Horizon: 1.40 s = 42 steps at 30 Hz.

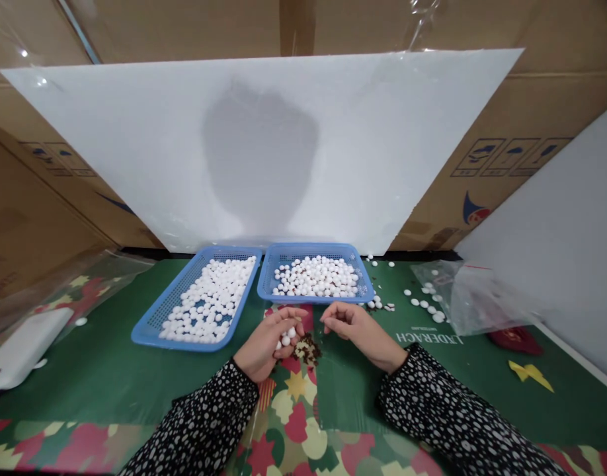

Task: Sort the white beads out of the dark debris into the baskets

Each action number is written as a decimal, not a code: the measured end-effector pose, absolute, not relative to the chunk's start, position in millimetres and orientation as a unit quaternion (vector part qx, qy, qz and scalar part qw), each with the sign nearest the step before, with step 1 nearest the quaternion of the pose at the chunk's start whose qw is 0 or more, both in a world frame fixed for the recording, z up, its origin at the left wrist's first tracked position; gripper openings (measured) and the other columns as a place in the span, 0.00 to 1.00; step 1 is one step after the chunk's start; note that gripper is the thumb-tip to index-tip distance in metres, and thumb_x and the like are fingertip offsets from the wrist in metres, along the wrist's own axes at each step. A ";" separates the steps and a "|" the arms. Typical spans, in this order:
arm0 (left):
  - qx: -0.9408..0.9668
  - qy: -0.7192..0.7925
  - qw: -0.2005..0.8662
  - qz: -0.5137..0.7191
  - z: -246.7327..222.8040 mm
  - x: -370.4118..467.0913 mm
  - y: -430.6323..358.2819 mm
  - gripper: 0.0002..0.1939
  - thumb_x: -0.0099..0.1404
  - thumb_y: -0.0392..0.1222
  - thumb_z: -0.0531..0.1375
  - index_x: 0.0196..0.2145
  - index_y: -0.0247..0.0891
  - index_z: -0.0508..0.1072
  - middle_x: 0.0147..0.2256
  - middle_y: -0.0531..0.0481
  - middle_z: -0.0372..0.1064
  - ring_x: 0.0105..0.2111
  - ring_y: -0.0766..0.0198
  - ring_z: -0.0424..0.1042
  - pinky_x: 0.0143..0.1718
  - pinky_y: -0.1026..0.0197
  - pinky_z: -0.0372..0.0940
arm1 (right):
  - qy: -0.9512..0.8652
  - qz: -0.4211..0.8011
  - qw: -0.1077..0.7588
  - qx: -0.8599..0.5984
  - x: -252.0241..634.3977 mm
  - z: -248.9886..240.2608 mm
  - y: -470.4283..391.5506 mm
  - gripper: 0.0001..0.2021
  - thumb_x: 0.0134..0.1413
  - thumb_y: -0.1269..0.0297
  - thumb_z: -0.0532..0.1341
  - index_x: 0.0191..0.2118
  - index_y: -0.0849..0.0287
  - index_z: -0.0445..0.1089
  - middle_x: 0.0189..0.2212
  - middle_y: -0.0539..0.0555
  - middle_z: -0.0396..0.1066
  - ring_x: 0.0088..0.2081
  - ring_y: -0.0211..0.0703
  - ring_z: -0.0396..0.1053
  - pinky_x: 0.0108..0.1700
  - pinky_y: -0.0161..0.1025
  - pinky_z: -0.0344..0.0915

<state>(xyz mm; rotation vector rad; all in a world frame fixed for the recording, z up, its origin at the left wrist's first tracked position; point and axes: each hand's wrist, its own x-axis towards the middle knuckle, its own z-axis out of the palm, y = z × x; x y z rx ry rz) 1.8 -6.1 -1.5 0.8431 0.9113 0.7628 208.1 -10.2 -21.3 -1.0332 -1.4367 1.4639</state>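
My left hand (272,340) is cupped palm up, its fingers curled round several small white balls (286,338). Just right of it, my right hand (356,329) hovers with thumb and fingertips drawn together; whether anything is between them is too small to tell. A small heap of brown and pale bits (307,350) lies beside my left hand. Behind the hands is a blue basket (316,301) of white balls with some brown bits among them. Another blue basket (180,345), holding white balls, stands at a slant on the left.
Loose white balls (422,303) and a clear plastic bag (469,297) lie on the right, near a red object (516,340) and yellow scraps (530,375). A white-handled tool (28,347) is at far left. A white board (363,152) leans behind the baskets.
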 end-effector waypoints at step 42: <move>0.419 0.390 0.697 0.432 -17.7 9.7 -8.9 0.18 0.51 0.49 0.70 0.26 0.35 0.66 0.18 0.58 0.62 0.16 0.76 0.49 0.17 0.70 0.41 | -0.641 0.398 0.499 -0.426 169.8 -14.0 -33.4 0.04 0.57 0.69 0.62 0.31 0.58 0.69 0.31 0.49 0.66 0.26 0.35 0.58 0.30 0.33 0.55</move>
